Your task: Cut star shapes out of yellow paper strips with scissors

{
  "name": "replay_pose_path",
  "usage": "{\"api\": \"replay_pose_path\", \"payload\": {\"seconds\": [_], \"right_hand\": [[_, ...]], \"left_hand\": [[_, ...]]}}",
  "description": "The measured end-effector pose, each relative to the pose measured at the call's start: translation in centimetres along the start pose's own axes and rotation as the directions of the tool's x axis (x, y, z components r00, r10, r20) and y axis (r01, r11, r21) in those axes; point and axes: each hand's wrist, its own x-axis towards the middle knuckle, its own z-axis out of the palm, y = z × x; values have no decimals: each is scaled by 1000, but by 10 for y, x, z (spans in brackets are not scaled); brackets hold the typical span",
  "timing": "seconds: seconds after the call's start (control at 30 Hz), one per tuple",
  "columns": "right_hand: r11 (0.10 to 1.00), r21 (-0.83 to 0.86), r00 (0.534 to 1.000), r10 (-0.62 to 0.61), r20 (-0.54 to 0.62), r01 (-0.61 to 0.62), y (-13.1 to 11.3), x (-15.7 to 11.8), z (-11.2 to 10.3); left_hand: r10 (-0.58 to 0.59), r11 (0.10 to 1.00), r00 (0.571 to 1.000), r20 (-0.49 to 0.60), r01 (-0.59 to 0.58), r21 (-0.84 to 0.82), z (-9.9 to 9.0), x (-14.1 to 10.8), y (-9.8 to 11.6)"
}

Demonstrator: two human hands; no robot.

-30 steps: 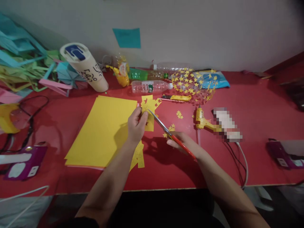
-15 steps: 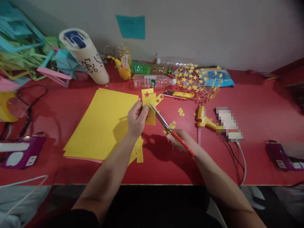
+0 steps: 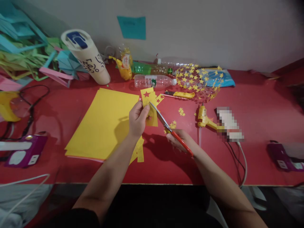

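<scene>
My left hand [image 3: 138, 118] pinches a strip of yellow paper [image 3: 153, 120] that has star-shaped holes cut through it. Red-handled scissors [image 3: 181, 143] are gripped in my right hand [image 3: 180, 139], their blade tips against the paper near my left thumb. Small cut-out yellow stars [image 3: 173, 125] lie just beyond my right hand, and another little heap of stars [image 3: 181, 111] is farther back. More yellow paper strips [image 3: 140, 153] rest partly hidden below my left forearm. Large yellow sheets [image 3: 102, 123] are stacked to the left.
A yellow glue gun [image 3: 201, 117] and a blurred-out device [image 3: 229, 123] with a cable lie right. Behind are a box cutter [image 3: 180, 94], plastic bottles [image 3: 152, 81] and a clear, star-covered object [image 3: 198, 79]. A white tumbler [image 3: 89, 60] stands back left beside folded paper shapes [image 3: 23, 57].
The paper strip has turned slightly in my left hand, and the scissor tips shift a little with it. Both hands otherwise keep nearly the same place.
</scene>
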Motion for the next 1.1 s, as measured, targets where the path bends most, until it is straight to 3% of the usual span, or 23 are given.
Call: {"api": "replay_pose_path", "payload": {"seconds": [0.67,0.83,1.1], "right_hand": [[999,27,999,-35,-2,35,-5,-6,1],[998,-9,997,-60,41,61,2,0,0],[1000,19,1000,-2,1,2,5,0,4]], "left_hand": [[-52,997,998,29,54,-55,0,-2,-3],[-62,996,997,34,64,-54,0,-2,-4],[-59,995,998,36,61,-73,1,-2,-6]]}}
